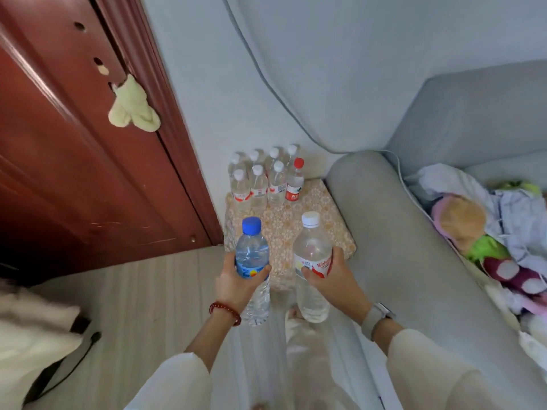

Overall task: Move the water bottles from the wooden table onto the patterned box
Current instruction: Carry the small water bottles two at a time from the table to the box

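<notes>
Beside the grey sofa, the patterned box carries 8 bottles at its back. Above its front edge, my left hand grips a blue-capped bottle, and my right hand grips a white-capped bottle, fingers curled around each.

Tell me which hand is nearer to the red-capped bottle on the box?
Right. The right hand is below the red-capped bottle, nearly in line; the left hand is farther to its left.

Soft, even daylight, no hard shadows; glare streaks the door at upper left; wide-angle bending and blur toward the edges.
</notes>
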A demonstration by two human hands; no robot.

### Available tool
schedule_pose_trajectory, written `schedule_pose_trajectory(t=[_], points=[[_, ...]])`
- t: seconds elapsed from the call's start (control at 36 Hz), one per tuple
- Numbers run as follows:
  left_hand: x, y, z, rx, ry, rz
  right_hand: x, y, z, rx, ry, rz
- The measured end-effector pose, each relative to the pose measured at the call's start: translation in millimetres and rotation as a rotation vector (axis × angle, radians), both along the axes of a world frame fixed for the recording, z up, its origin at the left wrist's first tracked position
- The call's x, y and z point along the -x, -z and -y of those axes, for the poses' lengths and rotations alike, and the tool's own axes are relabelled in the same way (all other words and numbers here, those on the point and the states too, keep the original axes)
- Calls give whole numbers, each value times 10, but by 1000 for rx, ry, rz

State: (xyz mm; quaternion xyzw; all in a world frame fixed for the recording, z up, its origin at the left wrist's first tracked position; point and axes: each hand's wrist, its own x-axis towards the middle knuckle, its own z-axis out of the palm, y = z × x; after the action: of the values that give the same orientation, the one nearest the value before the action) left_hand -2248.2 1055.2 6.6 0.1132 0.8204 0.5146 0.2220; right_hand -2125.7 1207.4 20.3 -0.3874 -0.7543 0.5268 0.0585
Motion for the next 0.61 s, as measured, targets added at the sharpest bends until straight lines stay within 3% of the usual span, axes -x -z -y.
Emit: schedule_pose_trajectory(t=[0.39, 0.61], points=[[1303, 1195, -1275, 53, -215, 119, 1575, 1155, -1358, -21, -216, 131], [1823, 1729, -1515, 157, -167, 23, 2222, 1694, -1504, 31, -215, 84]])
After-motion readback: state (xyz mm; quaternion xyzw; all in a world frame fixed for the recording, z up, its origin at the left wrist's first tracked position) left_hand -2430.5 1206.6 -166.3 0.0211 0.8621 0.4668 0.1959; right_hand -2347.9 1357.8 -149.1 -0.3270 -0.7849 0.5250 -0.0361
